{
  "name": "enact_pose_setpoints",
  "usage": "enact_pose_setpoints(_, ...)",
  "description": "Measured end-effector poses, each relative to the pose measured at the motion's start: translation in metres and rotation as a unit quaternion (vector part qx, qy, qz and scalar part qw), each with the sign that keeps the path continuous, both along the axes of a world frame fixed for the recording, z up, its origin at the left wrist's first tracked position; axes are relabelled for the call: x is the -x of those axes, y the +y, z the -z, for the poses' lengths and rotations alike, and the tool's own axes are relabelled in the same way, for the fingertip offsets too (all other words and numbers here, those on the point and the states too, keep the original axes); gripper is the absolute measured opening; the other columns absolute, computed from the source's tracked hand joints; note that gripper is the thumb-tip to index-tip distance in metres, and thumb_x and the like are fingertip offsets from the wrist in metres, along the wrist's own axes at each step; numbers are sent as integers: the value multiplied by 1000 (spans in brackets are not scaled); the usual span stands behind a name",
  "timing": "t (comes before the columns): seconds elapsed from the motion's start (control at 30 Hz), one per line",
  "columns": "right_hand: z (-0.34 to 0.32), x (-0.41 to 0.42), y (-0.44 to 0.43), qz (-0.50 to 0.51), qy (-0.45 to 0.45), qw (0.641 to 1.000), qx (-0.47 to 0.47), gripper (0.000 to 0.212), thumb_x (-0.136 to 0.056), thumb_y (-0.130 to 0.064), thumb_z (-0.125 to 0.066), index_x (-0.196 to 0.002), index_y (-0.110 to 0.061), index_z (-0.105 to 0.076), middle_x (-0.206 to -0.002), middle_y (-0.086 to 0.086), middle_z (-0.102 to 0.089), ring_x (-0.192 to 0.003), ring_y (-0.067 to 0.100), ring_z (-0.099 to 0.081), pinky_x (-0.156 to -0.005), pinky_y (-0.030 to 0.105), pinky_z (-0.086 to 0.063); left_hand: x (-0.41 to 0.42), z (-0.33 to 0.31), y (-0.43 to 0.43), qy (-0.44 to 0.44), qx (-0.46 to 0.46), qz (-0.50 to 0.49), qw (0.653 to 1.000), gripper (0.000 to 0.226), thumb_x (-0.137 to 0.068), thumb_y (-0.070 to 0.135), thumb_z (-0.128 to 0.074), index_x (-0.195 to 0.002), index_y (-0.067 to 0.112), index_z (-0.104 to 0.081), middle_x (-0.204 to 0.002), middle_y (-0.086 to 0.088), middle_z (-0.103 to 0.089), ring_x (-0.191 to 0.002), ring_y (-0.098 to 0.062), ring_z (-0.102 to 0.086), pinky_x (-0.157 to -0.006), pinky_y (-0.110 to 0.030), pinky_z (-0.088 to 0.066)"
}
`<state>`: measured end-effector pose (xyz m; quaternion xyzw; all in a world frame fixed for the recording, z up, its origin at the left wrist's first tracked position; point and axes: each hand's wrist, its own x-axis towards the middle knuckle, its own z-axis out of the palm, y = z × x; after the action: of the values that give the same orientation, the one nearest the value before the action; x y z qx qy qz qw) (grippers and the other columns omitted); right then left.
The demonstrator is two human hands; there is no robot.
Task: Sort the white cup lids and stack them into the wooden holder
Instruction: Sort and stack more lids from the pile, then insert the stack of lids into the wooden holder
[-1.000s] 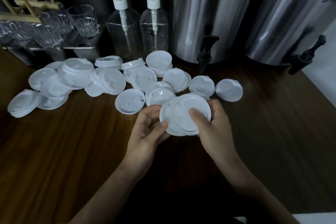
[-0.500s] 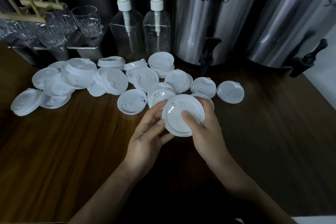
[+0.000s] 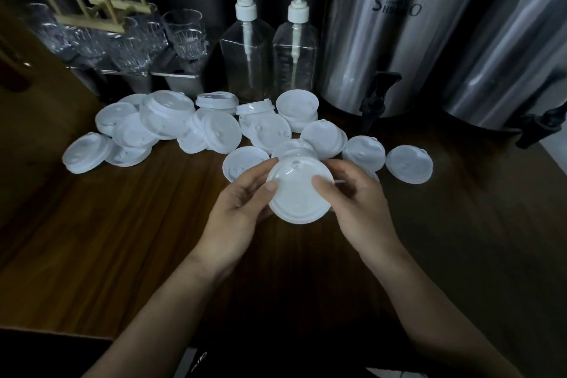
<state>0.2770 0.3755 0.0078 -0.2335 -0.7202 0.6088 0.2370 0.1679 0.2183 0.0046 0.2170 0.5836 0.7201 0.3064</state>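
Above the table (image 3: 92, 239), centre of view: left hand (image 3: 242, 205) and right hand (image 3: 359, 202) both grip the held lid (image 3: 299, 193), clear of the surface, its face tilted toward the camera. Left thumb lies on the left rim with the fingers curled behind. Right thumb lies on the right rim with the fingers curled behind. Cannot tell whether a second lid is nested under it.

Just beyond the hands: loose lids (image 3: 171, 123) lie scattered and overlapping on the table, some face up, some face down, more than one rim shape among them.

Back left, well apart from the hands: wooden holder (image 3: 101, 6), upright rods on a slatted frame, standing among drinking glasses (image 3: 184, 31). No lids seen in the part in view. Pump bottles (image 3: 247, 61) and steel urns (image 3: 389, 24) line the back.

Judgement: step in hand is checking and squaring one lid before stacking; task is early.

Notes for doing it well:
- Grip by the rim only; thin plastic likely flexes if squeezed.
- Match rim shape before nesting.
- Keep every lid the same way up.
- Seat each lid with even pressure from both thumbs.
- Lower lids between the rods, keeping clear of the glasses.
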Motion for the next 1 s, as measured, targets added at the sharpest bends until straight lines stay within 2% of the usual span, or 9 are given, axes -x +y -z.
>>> enact_pose_setpoints(0.07, -6, 4, -5, -3, 10, 1000, 23, 11, -98, -28, -70, -106, -33, -74, -105, -14, -76, -99, 9, -74, -82, 36, -65, 6, -7, -12, 1, 6, -18, 1000, 44, -96, 28, -57, -137, 16, -65, -132, 1, -73, -126, -19, -67, -105, -38, -56)
enact_pose_setpoints(0.2, -15, 18, -22, -39, 1, 998, 54, 14, -99, -26, -68, -110, -25, -77, -103, -6, -79, -96, 14, -76, -79, 34, -65, 21, -17, -42, 12, 22, -53, 998, 40, -95, 31, -59, -132, 21, -69, -130, 4, -73, -123, -17, -68, -100, -36, -59)
enact_pose_setpoints(0.33, -21, 40, -52, -55, 9, 996, 74, 12, -99, -23, -69, -106, -23, -78, -99, -4, -80, -91, 16, -77, -77, 32, -64, 36, -21, -74, 38, 47, -102, 993, 37, -99, 33, -59, -133, 23, -69, -138, 2, -67, -126, -16, -66, -99, -37, -60)
enact_pose_setpoints(0.47, -30, 63, -86, -66, 24, 994, 83, 11, -99, -21, -69, -104, -24, -78, -96, -4, -79, -89, 16, -77, -74, 26, -62, 49, -34, -108, 62, 40, -140, 987, 42, -95, 42, -58, -131, 25, -70, -133, 9, -71, -126, -11, -66, -94, -28, -59)
enact_pose_setpoints(0.63, -45, 96, -139, -78, 44, 993, 78, 12, -98, -20, -70, -107, -21, -78, -97, -2, -80, -90, 17, -77, -73, 26, -62, 72, -52, -160, 85, 35, -185, 978, 27, -105, 29, -54, -124, 25, -72, -122, 14, -76, -119, -6, -69, -86, -18, -58)
enact_pose_setpoints(0.73, -53, 117, -171, -80, 52, 992, 83, 13, -97, -19, -71, -108, -19, -78, -97, -4, -80, -91, 16, -77, -74, 27, -62, 94, -65, -196, 154, 75, -209, 963, 29, -100, 35, -58, -123, 26, -73, -120, 16, -76, -119, -3, -68, -93, -18, -56)
enact_pose_setpoints(0.83, -64, 140, -202, -82, 61, 992, 79, 16, -96, -19, -72, -111, -18, -78, -101, -5, -80, -95, 14, -77, -75, 29, -63, 114, -83, -236, 186, 93, -221, 953, 26, -99, 30, -62, -121, 22, -75, -116, 15, -78, -114, -2, -70, -92, -14, -55)
enact_pose_setpoints(1.0, -89, 175, -250, -108, 86, 989, 52, 13, -97, -20, -71, -104, -28, -77, -100, -13, -79, -98, 7, -75, -72, 24, -62, 141, -115, -290, 233, 117, -243, 934, 21, -101, 27, -63, -117, 29, -77, -109, 19, -79, -107, -1, -72, -90, -19, -59)
